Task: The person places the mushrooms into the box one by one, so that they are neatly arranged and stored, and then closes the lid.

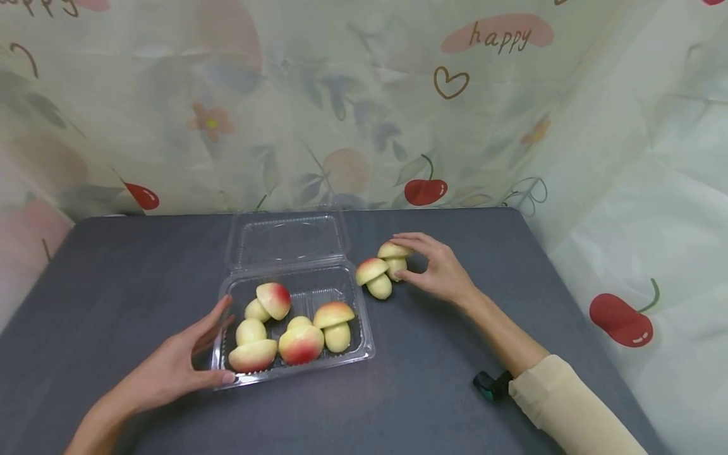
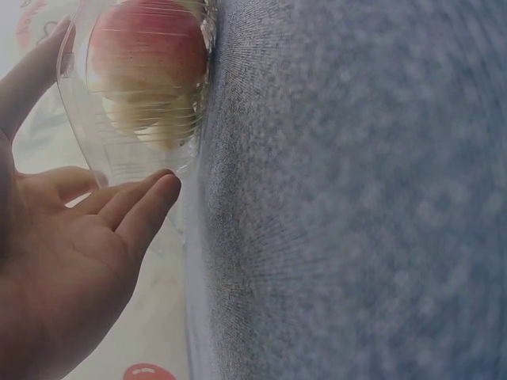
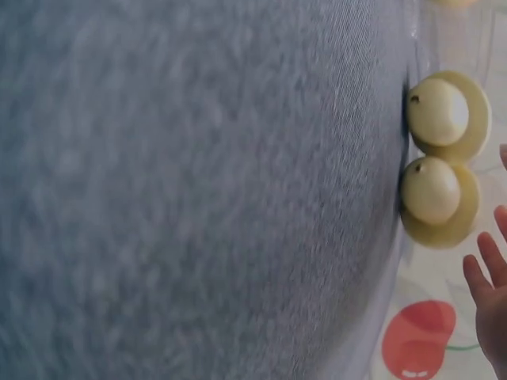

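A clear plastic clamshell container (image 1: 368, 341) lies with its lid raised, holding several toy mushrooms (image 1: 301, 344) with pale stems and yellow-red caps. My left hand (image 1: 170, 370) spans the container's left end, thumb at the front corner and fingers along the side. In the left wrist view those straight fingertips (image 2: 162, 190) touch the clear wall. Two more mushrooms sit side by side beyond the container's right edge, the nearer-left mushroom (image 1: 378, 285) and the farther-right mushroom (image 1: 395, 259). My right hand (image 1: 438, 268) reaches around the farther-right one, fingers spread. The right wrist view shows the fingers (image 3: 475, 277) extended beside it.
The container's hinged transparent lid (image 1: 290, 240) leans back toward the table's rear edge. A dark grey cloth covers the table (image 1: 409, 392). A patterned curtain (image 1: 318, 95) hangs behind and at the sides. A small black device (image 1: 490, 385) sits at my right wrist.
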Action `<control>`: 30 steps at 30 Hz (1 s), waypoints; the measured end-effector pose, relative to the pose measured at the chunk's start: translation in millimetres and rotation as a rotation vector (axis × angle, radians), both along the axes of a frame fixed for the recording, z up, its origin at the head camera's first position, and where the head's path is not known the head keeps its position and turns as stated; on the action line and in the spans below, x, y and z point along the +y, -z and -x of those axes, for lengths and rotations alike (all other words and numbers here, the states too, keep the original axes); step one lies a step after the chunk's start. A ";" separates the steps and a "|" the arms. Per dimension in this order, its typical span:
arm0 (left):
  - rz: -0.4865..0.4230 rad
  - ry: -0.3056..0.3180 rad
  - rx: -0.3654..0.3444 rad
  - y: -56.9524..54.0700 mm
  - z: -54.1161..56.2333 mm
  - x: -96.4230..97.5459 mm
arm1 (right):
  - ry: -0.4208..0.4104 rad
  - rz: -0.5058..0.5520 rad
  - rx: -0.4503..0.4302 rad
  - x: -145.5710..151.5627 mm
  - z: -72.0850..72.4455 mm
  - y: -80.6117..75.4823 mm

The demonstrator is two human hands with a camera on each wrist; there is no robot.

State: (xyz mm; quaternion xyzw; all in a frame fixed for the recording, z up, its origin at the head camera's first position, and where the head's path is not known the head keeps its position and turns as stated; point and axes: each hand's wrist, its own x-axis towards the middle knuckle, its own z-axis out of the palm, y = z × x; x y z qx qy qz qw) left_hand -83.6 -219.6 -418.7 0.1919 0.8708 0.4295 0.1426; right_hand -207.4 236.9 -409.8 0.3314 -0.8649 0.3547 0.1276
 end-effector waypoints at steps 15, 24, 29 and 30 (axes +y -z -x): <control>0.008 0.003 -0.002 -1.5 0.8 -0.1 | 0.038 -0.161 -0.142 9.9 14.9 10.5; -0.015 0.007 -0.003 -1.0 -0.6 -1.3 | 0.018 -0.220 -0.231 12.6 19.3 13.8; -0.005 0.007 0.003 -0.5 0.5 -1.3 | 0.030 -0.223 -0.241 14.6 22.6 18.0; -0.001 0.007 0.003 -0.4 0.7 -1.3 | 0.033 -0.222 -0.241 15.1 23.2 18.8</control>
